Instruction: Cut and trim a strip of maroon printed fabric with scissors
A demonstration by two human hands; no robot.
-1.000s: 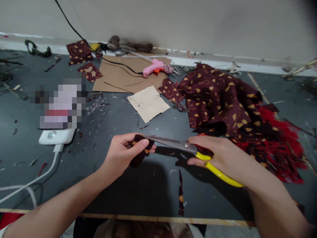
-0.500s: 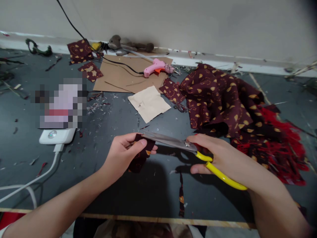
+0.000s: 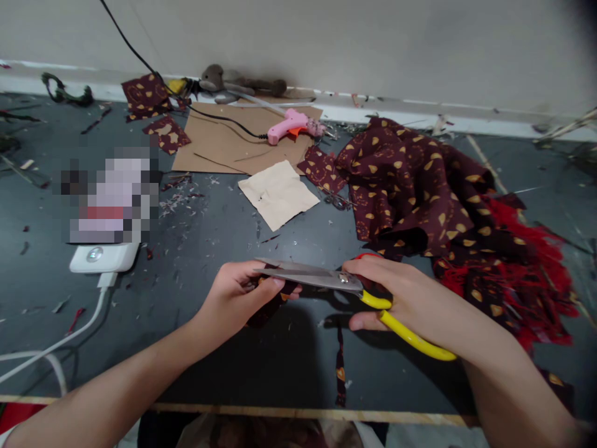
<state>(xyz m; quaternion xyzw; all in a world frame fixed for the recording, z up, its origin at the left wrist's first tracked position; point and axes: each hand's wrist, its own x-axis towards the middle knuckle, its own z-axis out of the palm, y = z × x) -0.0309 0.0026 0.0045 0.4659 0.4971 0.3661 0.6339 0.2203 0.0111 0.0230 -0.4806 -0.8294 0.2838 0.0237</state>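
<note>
My left hand (image 3: pixel 245 292) pinches a small dark maroon patterned cloth piece (image 3: pixel 267 310) between thumb and fingers. In my right hand (image 3: pixel 396 286) are scissors (image 3: pixel 317 276) with yellow handles, their blades pointing left. The blades lie over the top edge of the cloth, close to my left thumb, and look slightly apart. How much cloth is between them is hard to make out. A narrow strip of the same cloth (image 3: pixel 341 367) lies on the dark table (image 3: pixel 209 379) below the scissors.
A cream square (image 3: pixel 278 194) lies beyond my hands, with a pink glue gun (image 3: pixel 295 126) on brown cardboard (image 3: pixel 219 146) behind it. Crumpled patterned cloth (image 3: pixel 410 180) and red fringe (image 3: pixel 550 274) lie right. A white device (image 3: pixel 105 256) with a cable is left.
The scissors have moved left and slightly down, with the blades now further over the cloth. My left hand has shifted down a little, still holding the piece.
</note>
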